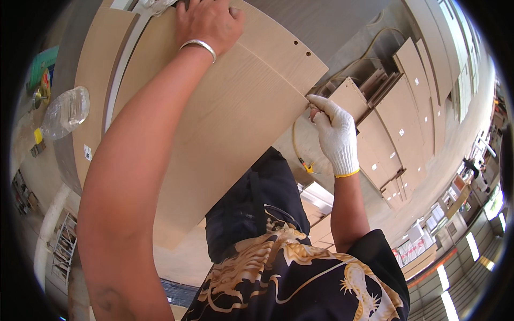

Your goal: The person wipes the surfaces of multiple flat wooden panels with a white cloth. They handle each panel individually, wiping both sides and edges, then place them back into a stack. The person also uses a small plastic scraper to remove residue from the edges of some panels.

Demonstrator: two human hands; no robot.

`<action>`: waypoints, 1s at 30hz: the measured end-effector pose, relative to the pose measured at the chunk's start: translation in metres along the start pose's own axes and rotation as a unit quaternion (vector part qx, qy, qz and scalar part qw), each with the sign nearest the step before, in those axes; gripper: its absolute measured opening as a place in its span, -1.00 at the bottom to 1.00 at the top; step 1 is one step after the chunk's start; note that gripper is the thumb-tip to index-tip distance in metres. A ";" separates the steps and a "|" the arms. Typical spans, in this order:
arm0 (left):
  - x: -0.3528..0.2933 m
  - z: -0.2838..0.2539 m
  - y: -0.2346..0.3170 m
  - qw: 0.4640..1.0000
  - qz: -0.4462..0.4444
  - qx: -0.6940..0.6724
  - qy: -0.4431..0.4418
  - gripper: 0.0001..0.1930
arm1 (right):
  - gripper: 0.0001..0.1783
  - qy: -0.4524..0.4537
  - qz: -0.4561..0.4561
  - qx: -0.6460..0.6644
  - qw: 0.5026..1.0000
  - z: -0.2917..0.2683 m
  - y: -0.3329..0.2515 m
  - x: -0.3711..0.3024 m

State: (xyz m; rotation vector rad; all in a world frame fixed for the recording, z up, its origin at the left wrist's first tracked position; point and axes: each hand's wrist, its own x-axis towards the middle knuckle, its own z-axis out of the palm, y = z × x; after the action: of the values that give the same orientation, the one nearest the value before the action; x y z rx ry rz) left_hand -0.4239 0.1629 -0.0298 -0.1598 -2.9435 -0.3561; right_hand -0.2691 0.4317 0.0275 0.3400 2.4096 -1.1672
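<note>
Pale and wood-grained, a broad panel was held at a slant before the wearer's dark clothing, its far end cut off by the top of the view. Its upper part was pressed by the bare left hand, laid flat with the fingers partly out of frame; whether an edge was gripped there could not be told. Near the right-hand corner, just beyond two drilled holes, the edge was met by the white-gloved right hand, its fingers mostly curled and one fingertip set against the wood; a firm pinch could not be confirmed.

The step in hand was judged to be a steadying or feeling of the edge. By the same judgement, an even hold at both hands was called for next, with the corner kept clear of the stacked panels nearby.
</note>
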 end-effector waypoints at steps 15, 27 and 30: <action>-0.003 -0.002 0.001 0.999 -0.027 -0.005 -0.024 -0.57 | -0.72 -0.016 0.022 -0.088 0.996 -0.001 -0.017 0.010; -0.002 -0.003 0.002 0.999 -0.028 -0.004 -0.023 -0.57 | -0.67 -0.129 0.194 0.377 0.896 -0.029 0.014 0.034; -0.004 -0.004 0.004 1.000 -0.021 0.000 -0.002 -0.58 | -0.69 -0.142 0.153 0.453 0.867 -0.030 0.028 0.028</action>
State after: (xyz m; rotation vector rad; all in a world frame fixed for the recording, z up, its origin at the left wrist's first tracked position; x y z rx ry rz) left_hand -0.4189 0.1656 -0.0259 -0.0996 -2.9538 -0.3627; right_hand -0.2910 0.4727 0.0112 0.7328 1.3490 -1.9535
